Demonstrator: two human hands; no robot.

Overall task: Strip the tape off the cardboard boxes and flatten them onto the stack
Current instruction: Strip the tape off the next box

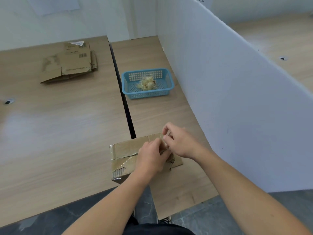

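Note:
A small taped cardboard box (125,150) sits at the near edge of the table, across the gap between two tabletops. Clear shiny tape (126,162) runs over its top and left side. My left hand (150,157) rests on the box's top with fingers curled at its right part. My right hand (179,141) is at the box's far right corner, thumb and fingers pinching a strip of tape there. A stack of flattened boxes (69,65) lies at the far left of the table.
A blue plastic basket (166,77) with a wad of stripped tape (147,83) stands beyond the box on the right tabletop. A white partition (220,92) walls off the right side. A dark gap (124,102) splits the tabletops.

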